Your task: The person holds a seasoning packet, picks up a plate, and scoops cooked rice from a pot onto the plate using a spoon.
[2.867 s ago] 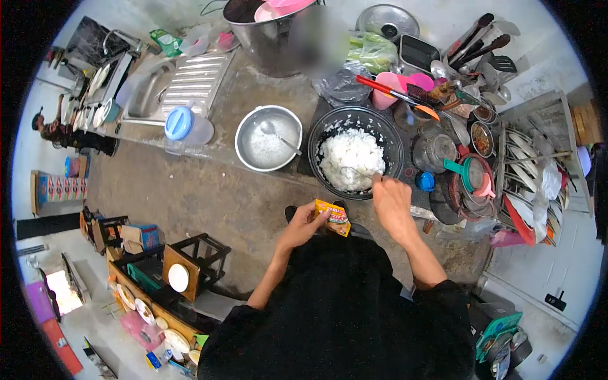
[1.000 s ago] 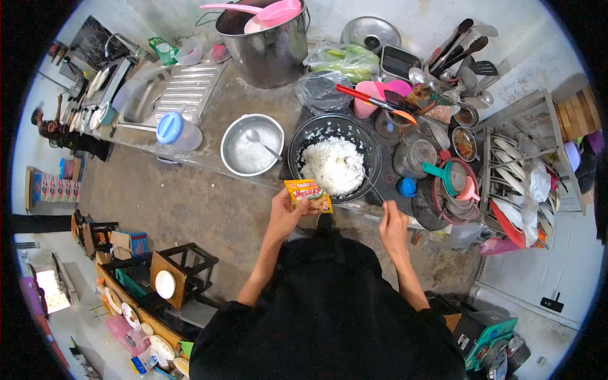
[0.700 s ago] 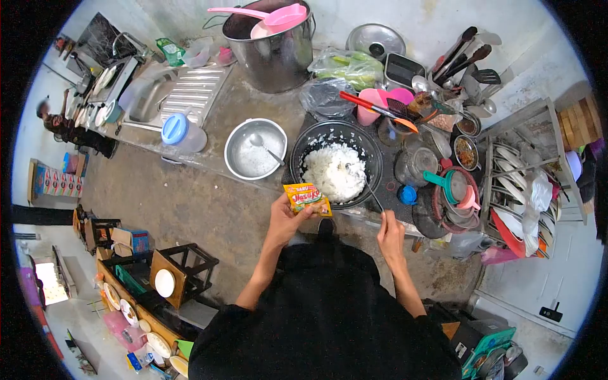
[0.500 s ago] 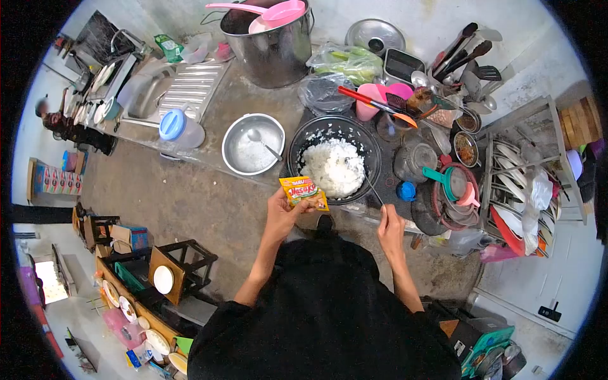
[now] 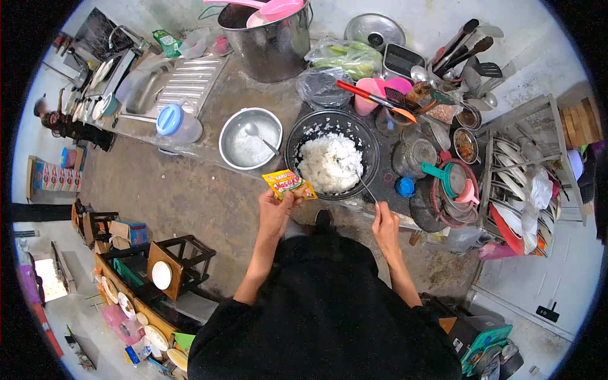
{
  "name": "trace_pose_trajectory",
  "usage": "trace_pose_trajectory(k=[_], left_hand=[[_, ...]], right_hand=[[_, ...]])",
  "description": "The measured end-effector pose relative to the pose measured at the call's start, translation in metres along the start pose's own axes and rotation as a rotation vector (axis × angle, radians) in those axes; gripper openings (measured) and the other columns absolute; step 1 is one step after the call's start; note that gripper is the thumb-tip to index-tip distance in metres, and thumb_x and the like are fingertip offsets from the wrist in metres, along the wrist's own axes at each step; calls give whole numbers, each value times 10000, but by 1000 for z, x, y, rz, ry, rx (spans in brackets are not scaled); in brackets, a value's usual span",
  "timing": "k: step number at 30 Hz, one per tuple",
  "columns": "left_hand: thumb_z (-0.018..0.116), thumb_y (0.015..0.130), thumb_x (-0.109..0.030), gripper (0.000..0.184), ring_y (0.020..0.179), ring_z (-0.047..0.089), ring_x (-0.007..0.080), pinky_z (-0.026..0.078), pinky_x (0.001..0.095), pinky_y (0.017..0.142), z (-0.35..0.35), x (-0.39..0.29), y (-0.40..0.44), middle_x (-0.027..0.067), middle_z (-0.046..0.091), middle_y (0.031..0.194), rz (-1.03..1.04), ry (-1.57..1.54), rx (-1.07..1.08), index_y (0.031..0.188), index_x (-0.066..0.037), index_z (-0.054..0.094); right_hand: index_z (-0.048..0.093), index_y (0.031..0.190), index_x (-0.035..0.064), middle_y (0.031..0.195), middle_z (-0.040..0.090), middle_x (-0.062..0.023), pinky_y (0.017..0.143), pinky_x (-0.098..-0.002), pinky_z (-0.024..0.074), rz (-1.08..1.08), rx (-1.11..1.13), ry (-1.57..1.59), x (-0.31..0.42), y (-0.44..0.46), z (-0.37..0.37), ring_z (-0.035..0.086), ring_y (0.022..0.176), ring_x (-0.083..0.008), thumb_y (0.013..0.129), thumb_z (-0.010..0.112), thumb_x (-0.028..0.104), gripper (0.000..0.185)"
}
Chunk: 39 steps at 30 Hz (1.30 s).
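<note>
My left hand (image 5: 276, 214) is closed on a small yellow seasoning packet (image 5: 289, 184), held in front of the counter's edge. Its printed side faces up, close to the rim of a black pot (image 5: 293, 136). White rice (image 5: 330, 163) lies heaped in that pot, with grains stuck to the inner wall. My right hand (image 5: 385, 223) grips the handle end of a metal spoon (image 5: 367, 188), whose other end is buried in the rice. Left of the pot stands a metal bowl (image 5: 233, 145) with a spoon resting in it.
A blue-lidded jug (image 5: 180, 124) and a sink (image 5: 147, 97) are to the left. Behind stands a large steel pot (image 5: 269, 50). Jars, strainers and a dish rack (image 5: 550, 145) fill the right side. A person (image 5: 69, 126) stands at the far left.
The packet has moved slightly left and up with my left hand since half a second ago. Earlier my right hand was over the rice; now it is lower, beyond the pot's rim.
</note>
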State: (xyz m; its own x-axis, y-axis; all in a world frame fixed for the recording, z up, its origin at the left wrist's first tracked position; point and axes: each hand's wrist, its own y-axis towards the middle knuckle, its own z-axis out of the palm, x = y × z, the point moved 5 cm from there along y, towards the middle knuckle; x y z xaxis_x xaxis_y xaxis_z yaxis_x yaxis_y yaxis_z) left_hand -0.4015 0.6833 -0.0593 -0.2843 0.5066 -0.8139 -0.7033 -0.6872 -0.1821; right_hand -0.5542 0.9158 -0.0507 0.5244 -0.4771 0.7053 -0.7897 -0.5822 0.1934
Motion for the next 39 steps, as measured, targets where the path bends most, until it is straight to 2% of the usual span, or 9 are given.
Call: trace_pose_trajectory(k=[6, 10, 12, 16, 22, 25, 29, 34, 39], left_hand=[[587, 901, -95, 224, 892, 650, 205, 558, 297, 752, -4, 2, 1, 137, 646, 1026, -10, 21, 28, 1079, 41, 571], [568, 918, -122, 230, 891, 650, 198, 559, 290, 743, -5, -3, -2, 135, 646, 1026, 5, 9, -13, 1078, 42, 571], [531, 943, -152, 217, 895, 649, 180, 539, 284, 728, -7, -4, -1, 96, 637, 1059, -5, 60, -26, 1102, -7, 559], [558, 931, -167, 246, 859, 651, 174, 561, 287, 712, -2, -15, -1, 127, 650, 1017, 32, 45, -79, 1073, 33, 580], [586, 918, -189, 237, 827, 646, 141, 552, 274, 656, -5, -21, -6, 93, 662, 994, 48, 126, -131, 1064, -1, 601], [599, 911, -193, 239, 823, 646, 135, 546, 267, 644, -12, -16, -9, 85, 662, 990, 50, 106, -144, 1064, -9, 605], [609, 905, -211, 253, 830, 646, 134, 544, 268, 649, -16, -16, -13, 80, 663, 978, 23, 83, -183, 1069, -19, 604], [603, 909, -218, 255, 850, 645, 138, 542, 268, 656, -29, -26, -18, 78, 660, 980, 67, 47, -227, 1074, -23, 598], [585, 920, -198, 242, 842, 644, 141, 539, 269, 665, -35, -23, -24, 76, 658, 991, 52, 46, -251, 1083, -20, 589]], right_hand=[[480, 816, -9, 588, 489, -247, 451, -421, 371, -55, -105, 57, 10, 15, -7, 541, 552, -416, 887, 519, 15, 85], [475, 796, -2, 593, 495, -249, 452, -421, 368, -80, -24, -46, 0, 30, -9, 540, 553, -415, 886, 527, 24, 107], [475, 784, 5, 596, 508, -242, 455, -427, 370, -129, -2, -74, 1, 39, -12, 537, 554, -415, 887, 531, 36, 121], [474, 772, 10, 598, 529, -231, 474, -463, 371, -216, 22, -228, 12, 69, -23, 543, 564, -416, 894, 530, 73, 148], [514, 812, 25, 679, 612, -187, 520, -467, 463, -263, 139, -488, 40, 120, -21, 603, 624, -389, 811, 548, 34, 35], [550, 917, 21, 693, 623, -197, 576, -473, 496, -376, 254, -672, 50, 143, 5, 633, 654, -373, 760, 537, 35, 158], [568, 930, 16, 691, 622, -208, 596, -471, 503, -479, 342, -731, 55, 174, 44, 644, 676, -363, 771, 520, 56, 171], [626, 788, 14, 731, 640, -197, 622, -458, 512, -712, 558, -674, 76, 186, 73, 653, 724, -358, 752, 523, 68, 122], [633, 731, 5, 756, 644, -203, 633, -456, 517, -740, 747, -736, 93, 187, 67, 651, 737, -366, 705, 557, 54, 94]])
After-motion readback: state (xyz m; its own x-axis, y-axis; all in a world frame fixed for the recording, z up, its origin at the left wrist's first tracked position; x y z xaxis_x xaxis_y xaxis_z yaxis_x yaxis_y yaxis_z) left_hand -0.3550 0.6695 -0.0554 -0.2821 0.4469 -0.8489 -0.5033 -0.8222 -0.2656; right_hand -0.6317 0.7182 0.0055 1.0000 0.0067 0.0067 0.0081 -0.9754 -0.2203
